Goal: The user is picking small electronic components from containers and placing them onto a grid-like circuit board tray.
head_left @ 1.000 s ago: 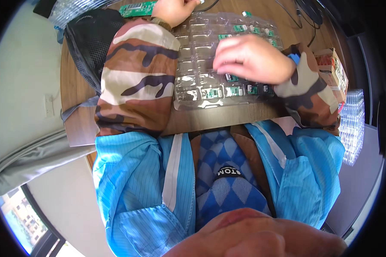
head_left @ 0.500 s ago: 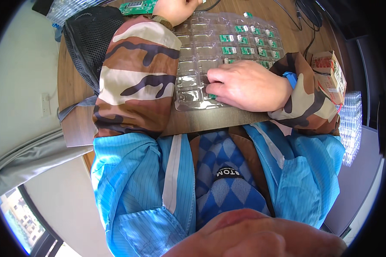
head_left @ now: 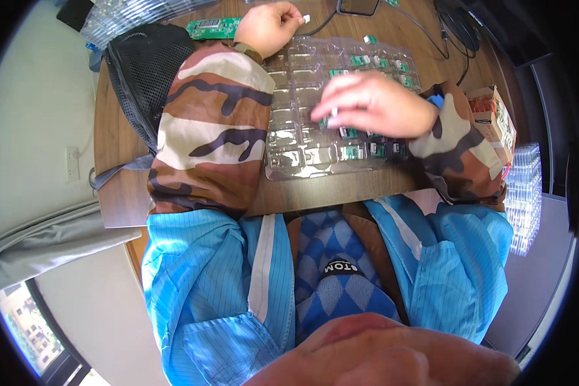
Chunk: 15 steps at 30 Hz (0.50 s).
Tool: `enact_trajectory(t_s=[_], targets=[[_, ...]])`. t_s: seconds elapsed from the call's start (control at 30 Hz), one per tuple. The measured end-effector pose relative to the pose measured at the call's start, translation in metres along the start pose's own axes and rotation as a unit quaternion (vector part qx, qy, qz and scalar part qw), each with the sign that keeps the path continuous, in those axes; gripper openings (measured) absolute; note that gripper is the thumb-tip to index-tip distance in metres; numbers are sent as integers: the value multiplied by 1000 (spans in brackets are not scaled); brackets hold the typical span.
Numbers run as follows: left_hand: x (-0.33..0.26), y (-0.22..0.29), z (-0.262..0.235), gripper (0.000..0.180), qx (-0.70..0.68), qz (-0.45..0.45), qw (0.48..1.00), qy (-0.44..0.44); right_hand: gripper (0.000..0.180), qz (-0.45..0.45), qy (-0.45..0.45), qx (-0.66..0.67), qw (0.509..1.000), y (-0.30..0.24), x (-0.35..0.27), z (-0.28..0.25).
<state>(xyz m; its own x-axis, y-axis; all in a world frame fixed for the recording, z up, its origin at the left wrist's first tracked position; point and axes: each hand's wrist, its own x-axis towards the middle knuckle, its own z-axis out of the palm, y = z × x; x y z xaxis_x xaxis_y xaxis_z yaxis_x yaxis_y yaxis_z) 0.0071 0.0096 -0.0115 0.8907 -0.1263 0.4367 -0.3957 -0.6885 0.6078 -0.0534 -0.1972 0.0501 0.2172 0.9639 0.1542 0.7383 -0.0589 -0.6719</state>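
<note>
My left hand (head_left: 270, 29) is closed in a pinch at the far side of the table, with a small white connector (head_left: 306, 19) at its fingertips. Just left of it lies a green circuit board with a digit display (head_left: 213, 28). Above the clear plastic tray (head_left: 296, 172) my right hand (head_left: 381, 106) is blurred by motion. Between its fingers shows a small green circuit board with a white socket (head_left: 332, 118). Similar small boards sit in the tray's right-hand pockets, some hidden under this hand; the left columns look bare.
A black mesh bag (head_left: 141, 77) lies left of my left forearm. Stacked clear trays stand at the far left (head_left: 128, 26) and right (head_left: 524, 199). An open cardboard box (head_left: 495, 122) is at the right edge. Black cables (head_left: 453, 38) and a dark-screened device (head_left: 359, 6) lie at the back.
My right hand has lifted from the tray's near row and moved away from me, carrying a small board out of its pocket. The left hand keeps its pinch; the whole view has shifted slightly.
</note>
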Motion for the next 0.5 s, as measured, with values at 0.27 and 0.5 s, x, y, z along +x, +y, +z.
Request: enact_trajectory(t_s=[0.27, 0.5], targets=[[-2, 1, 1, 19, -43, -27, 998, 29, 28, 261, 171, 295, 903, 73, 18, -31], [-3, 6, 0, 18, -56, -44, 997, 40, 27, 250, 263, 408, 838, 93, 38, -35]])
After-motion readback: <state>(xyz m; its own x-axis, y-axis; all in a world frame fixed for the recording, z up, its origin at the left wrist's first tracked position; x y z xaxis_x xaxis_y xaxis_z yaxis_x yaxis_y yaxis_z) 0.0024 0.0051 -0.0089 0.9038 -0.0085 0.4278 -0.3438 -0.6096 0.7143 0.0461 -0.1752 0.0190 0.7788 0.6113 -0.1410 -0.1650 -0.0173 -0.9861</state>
